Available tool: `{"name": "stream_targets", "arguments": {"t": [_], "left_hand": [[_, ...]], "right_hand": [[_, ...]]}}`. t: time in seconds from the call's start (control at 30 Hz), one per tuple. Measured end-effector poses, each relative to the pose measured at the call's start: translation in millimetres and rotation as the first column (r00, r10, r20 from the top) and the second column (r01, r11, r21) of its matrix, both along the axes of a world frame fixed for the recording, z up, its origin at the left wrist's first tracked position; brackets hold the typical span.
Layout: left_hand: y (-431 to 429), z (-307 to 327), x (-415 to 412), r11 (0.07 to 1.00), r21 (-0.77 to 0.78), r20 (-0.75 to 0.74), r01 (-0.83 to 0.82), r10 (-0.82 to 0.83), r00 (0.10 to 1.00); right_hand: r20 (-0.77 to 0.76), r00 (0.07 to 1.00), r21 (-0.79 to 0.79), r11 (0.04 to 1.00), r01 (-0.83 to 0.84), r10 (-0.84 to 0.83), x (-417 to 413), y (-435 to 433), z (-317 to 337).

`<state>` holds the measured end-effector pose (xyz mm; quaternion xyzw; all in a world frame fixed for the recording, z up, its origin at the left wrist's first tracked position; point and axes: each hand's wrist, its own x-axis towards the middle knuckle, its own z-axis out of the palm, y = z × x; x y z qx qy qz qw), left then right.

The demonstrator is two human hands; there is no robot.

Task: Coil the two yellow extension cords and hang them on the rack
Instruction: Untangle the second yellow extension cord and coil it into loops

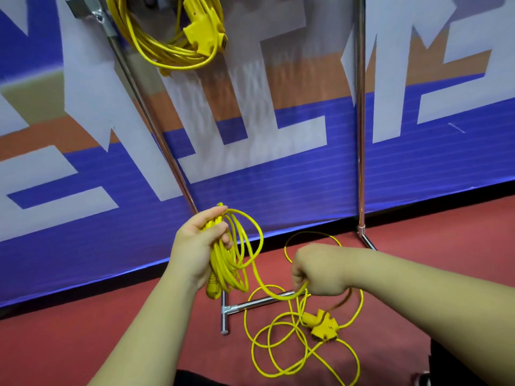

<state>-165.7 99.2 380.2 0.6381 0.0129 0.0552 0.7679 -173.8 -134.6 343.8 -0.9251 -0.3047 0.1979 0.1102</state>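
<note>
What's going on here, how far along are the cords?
A person is midway through coiling the second cord. The left hand grips the loops gathered so far, and the right hand grips the same cord further along, feeding in the next loop. The rest of it, with its socket block, lies loose on the red floor. The first cord already hangs coiled on the rack.
</note>
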Motion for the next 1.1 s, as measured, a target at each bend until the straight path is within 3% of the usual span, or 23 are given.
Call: {"name": "stream_targets", "arguments": {"t": [0.13, 0.23, 0.33, 0.4, 0.5, 0.67, 0.77, 0.83, 0.9, 1.0, 1.1], "left_hand": [[-11.1, -6.1, -0.5, 0.993, 0.110, 0.013, 0.032, -0.033, 0.999], [-20.4, -8.9, -4.8, 0.977, 0.184, 0.007, 0.108, -0.111, 0.994], [-30.0, -9.4, -9.7, 0.960, 0.199, -0.026, 0.196, -0.194, 0.981], [-36.5, -8.4, -13.0, 0.954, 0.177, -0.037, 0.241, -0.238, 0.971], [-47.1, -6.4, -18.7, 0.941, 0.164, -0.063, 0.297, -0.290, 0.955], [-56.3, -1.2, -20.9, 0.944, -0.006, -0.088, 0.330, -0.329, 0.940], [-55.8, 1.1, -23.2, 0.919, 0.013, -0.084, 0.395, -0.392, 0.916], [-53.7, 3.8, -25.2, 0.913, 0.078, -0.070, 0.401, -0.397, 0.915], [-48.7, 10.4, -23.0, 0.945, 0.089, -0.011, 0.314, -0.314, 0.949], [-36.7, 25.4, -16.2, 0.986, 0.021, 0.093, 0.165, -0.166, 0.982], [-19.2, 35.8, -9.8, 0.992, -0.105, 0.136, 0.070, -0.056, 0.989]], "right_hand": [[-0.020, 0.994, 0.249, 0.963, -0.102, 0.111, -10.3, -3.9, 29.8], [-0.029, 0.999, 0.483, 0.875, -0.011, 0.028, -7.4, -14.9, 43.3], [-0.135, 0.984, 0.739, 0.649, 0.178, -0.116, -3.0, -24.6, 48.4], [-0.227, 0.957, 0.831, 0.476, 0.288, -0.182, -0.7, -25.1, 46.3], [-0.266, 0.912, 0.853, 0.365, 0.374, -0.313, 6.5, -23.7, 38.7], [-0.286, 0.811, 0.827, 0.296, 0.478, -0.511, 16.3, -24.7, 30.7], [-0.289, 0.813, 0.802, 0.337, 0.494, -0.506, 16.0, -24.5, 27.6], [-0.297, 0.835, 0.788, 0.375, 0.488, -0.463, 13.8, -24.8, 27.6], [-0.368, 0.862, 0.804, 0.346, 0.484, -0.349, 13.2, -25.7, 28.9], [-0.461, 0.874, 0.821, 0.299, 0.486, -0.154, 11.0, -23.0, 30.6], [-0.468, 0.881, 0.803, 0.381, 0.458, -0.070, 8.0, -19.0, 19.5]]}}
